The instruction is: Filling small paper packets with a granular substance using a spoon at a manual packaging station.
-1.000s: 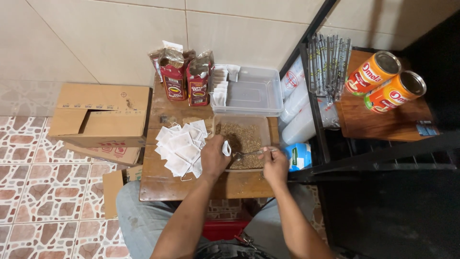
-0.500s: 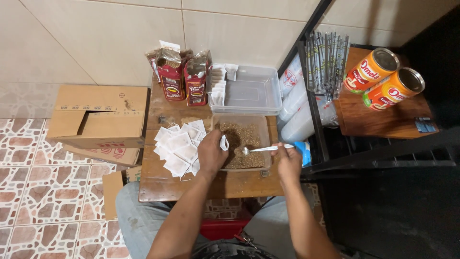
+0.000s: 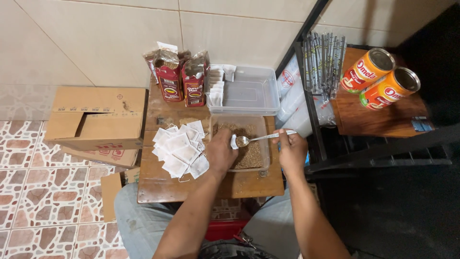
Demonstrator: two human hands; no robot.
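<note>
Spoon (image 3: pixel 258 139) gripped by its handle in the right hand (image 3: pixel 291 149), bowl loaded with brown loose tea and held over the clear tub (image 3: pixel 239 144) of the same tea. Small white filter bag (image 3: pixel 234 141) pinched in the left hand (image 3: pixel 220 151), just above the tub's left part, mouth touching or just beside the spoon's bowl. Left of the tub, on the wooden bench (image 3: pixel 163 187): heap of empty white filter bags (image 3: pixel 178 149). Behind the tub: larger clear tray (image 3: pixel 249 91) with a row of filled bags along its left wall. Behind and left of the tub: two opened red tea packets (image 3: pixel 181 79). Far right of the tub, on a wooden shelf (image 3: pixel 378 120): two orange cans (image 3: pixel 378 79). Well left of the tub, on the tiled floor: cardboard box (image 3: pixel 98 115).
</note>
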